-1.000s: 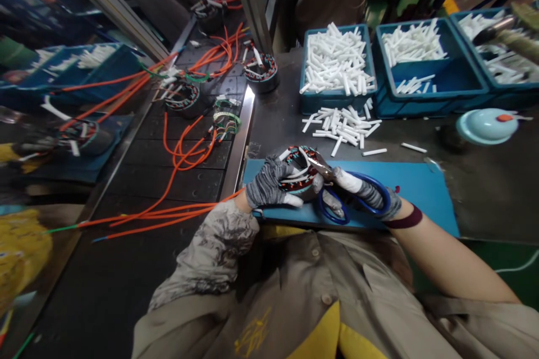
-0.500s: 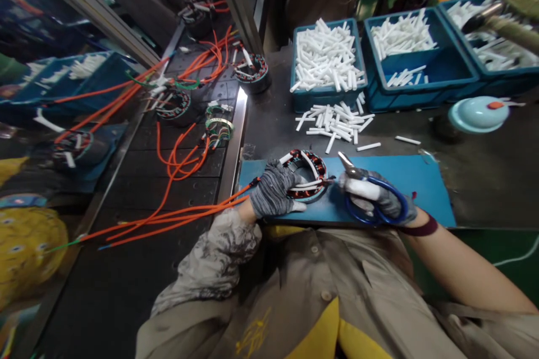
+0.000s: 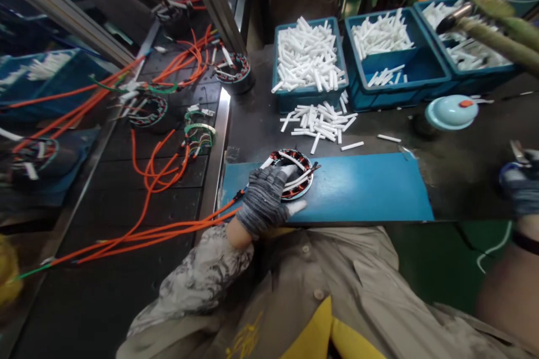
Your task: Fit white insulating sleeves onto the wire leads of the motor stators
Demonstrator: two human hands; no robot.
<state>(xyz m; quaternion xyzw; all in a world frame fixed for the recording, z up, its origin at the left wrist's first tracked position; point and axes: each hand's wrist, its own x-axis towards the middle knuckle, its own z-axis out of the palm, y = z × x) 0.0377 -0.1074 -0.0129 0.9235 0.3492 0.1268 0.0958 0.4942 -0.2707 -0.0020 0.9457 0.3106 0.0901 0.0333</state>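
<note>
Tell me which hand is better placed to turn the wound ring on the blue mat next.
Left, I'd judge: the left hand lies over the wound ring, while the right hand is well away at the picture's right edge, with the cutters.

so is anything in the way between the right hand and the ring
Nothing visible stands between the right hand and the ring: just the flat blue mat and dark tabletop. The light-blue lid sits farther back, off that line. The left hand covers part of the ring's left side.
</note>
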